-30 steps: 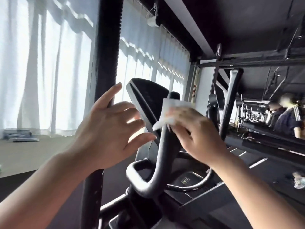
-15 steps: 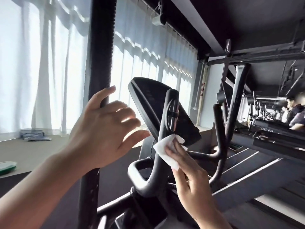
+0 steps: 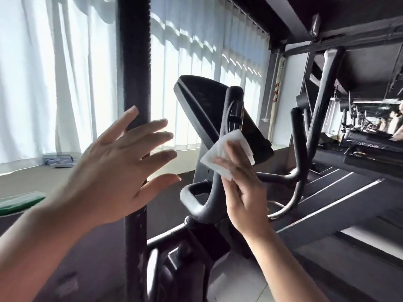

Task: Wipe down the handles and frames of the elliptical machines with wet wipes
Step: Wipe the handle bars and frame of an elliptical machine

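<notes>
Wipe (image 3: 226,153): I judge it light, limp and damp; it will fold or slip off the fingers unless pressed flat, so I'd keep it backed by the fingers rather than pinched by a corner.
Handle (image 3: 220,162): a curved dark bar at centre frame, probably stiff and smooth; the wipe should glide along it, and the best hold is wrapped round the bar.
Right hand (image 3: 244,192): lower centre-right, fingers curled onto the wipe and pressing it against the handle's right side, below the handle's top end.
Left hand (image 3: 117,168): centre-left, fingers spread and straight, holding nothing, in front of the dark post (image 3: 134,62); I cannot tell whether it touches the post.
Console (image 3: 209,110): slanted dark panel just behind the handle, above and left of the wipe.
</notes>
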A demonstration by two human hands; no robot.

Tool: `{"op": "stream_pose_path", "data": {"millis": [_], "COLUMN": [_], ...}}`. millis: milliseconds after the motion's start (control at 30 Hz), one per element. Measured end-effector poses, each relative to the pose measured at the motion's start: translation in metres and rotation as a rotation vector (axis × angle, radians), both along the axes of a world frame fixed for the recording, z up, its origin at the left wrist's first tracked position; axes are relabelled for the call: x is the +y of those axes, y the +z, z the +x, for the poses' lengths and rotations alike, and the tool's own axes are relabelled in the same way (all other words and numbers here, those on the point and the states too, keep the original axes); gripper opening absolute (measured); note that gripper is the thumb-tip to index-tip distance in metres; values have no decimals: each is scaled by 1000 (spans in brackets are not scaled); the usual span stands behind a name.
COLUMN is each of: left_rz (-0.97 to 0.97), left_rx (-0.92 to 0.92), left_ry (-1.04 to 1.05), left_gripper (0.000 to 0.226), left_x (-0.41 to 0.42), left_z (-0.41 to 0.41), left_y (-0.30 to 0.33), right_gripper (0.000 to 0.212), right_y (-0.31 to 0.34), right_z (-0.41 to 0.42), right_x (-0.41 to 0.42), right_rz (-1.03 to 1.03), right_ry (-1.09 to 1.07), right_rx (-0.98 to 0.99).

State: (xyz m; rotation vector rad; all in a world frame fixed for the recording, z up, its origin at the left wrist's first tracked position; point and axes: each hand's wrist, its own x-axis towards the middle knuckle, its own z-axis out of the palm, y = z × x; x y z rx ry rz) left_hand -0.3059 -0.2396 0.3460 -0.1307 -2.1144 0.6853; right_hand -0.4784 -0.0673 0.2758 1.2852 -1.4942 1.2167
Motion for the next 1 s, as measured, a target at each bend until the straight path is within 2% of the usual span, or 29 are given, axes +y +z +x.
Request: {"op": "stream_pose_path", "data": {"millis": [167,300,433,567,733,1000], "left_rz": [166,158,141,144,135,88], "left_rx": [18,-23,-40,-28,8,-8], "left_ry": [-5,-3,-2,-46,-73,-70], "left_gripper": [66,64,65,66,64,65], "left_x": [8,11,7,6,5,4], "left_z": [6,5,4,6,6,8], "left_y": [-21,-32,-33,-33,-34,-34], "right_gripper": [32,32,30,32,34,36], "right_y": [-62,-89,-45,-6,-55,-68], "right_z": [23,44,34,6,10,9], "right_x": [4,10,17,3,3,39], "right_rz": [-65,-62,-156,-109,-5,437], "right_ry": [11,50,-45,-182,-194,-436], "right_rx": [-60,-101,-61,69,210,713]}}
